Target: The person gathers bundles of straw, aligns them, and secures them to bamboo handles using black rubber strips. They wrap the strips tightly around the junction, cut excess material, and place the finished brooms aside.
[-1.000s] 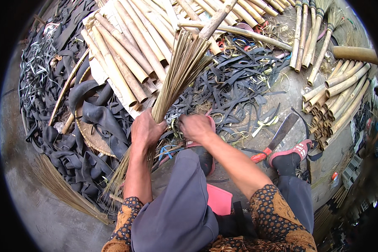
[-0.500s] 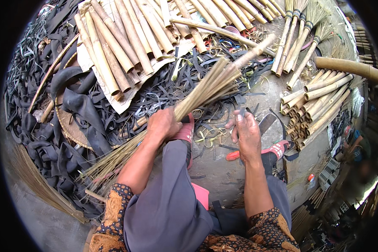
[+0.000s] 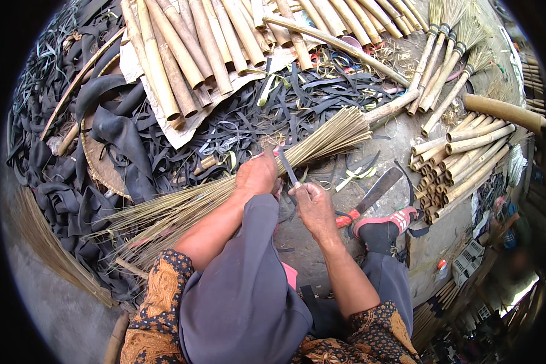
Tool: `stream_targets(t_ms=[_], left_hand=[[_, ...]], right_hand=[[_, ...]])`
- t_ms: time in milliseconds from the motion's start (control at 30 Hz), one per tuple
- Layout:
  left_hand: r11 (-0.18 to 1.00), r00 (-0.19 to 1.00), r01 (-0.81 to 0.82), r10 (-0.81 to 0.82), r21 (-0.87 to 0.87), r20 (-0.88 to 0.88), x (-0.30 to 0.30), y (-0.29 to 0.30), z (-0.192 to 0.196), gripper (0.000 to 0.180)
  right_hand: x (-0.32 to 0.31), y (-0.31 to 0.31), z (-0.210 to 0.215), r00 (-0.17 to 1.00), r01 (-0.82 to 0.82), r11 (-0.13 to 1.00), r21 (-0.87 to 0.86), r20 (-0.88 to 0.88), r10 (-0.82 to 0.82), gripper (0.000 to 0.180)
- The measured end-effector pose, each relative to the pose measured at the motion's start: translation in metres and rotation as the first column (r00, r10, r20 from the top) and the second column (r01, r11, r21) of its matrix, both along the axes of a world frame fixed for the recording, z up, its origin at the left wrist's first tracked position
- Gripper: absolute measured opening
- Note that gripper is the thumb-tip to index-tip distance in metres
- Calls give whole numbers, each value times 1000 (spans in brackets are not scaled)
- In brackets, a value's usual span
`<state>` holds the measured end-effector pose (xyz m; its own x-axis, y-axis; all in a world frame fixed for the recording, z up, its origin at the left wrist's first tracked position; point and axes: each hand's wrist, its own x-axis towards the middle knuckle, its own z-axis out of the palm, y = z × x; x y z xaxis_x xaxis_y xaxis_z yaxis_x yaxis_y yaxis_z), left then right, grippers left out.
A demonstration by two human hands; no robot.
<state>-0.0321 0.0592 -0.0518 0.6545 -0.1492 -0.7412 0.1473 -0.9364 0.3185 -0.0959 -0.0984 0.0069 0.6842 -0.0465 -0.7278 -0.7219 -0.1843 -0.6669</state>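
- Head view: a bundle of thin broom sticks (image 3: 249, 176) is lain slantwise across the lap, clamped near its middle by the closed left hand (image 3: 258, 175).
- A black rubber strip (image 3: 287, 167) is pinched by the closed right hand (image 3: 312, 203), just beside the left.
- The strip is probably best kept taut and wound tightly while the bundle is squeezed.
- A machete (image 3: 370, 197) is lain near the shoe (image 3: 385, 219); bamboo handles (image 3: 188, 48) are stacked beyond.

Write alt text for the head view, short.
Seen from above, a seated person's left hand grips a bundle of thin broom sticks lying across the lap, while the right hand pulls a dark strip at it. Around them lie bamboo poles, black rubber strips and a machete.
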Motion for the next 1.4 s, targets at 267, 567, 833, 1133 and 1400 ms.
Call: stream_targets(t_ms=[267,567,833,1133,1400], left_hand=[[1000,1000,4,-4,28,4,-6,0,-3,76],[997,999,5,-2,-75,36,-9,5,-3,80],[972,998,-13,-2,-233,-66,17,24,12,49],[557,770,-252,-380,-792,-512,30,29,33,41],[631,913,-227,-128,-742,-388,29,25,24,47]], right_hand=[[25,-9,4,995,-102,992,-80,-14,101,35],[53,-7,12,969,-150,987,49,-190,157,37],[-20,-45,5,969,-226,949,219,-49,242,36],[-8,-48,-84,657,-418,819,-394,491,572,21],[47,-34,-35,586,-371,581,-725,302,751,30]])
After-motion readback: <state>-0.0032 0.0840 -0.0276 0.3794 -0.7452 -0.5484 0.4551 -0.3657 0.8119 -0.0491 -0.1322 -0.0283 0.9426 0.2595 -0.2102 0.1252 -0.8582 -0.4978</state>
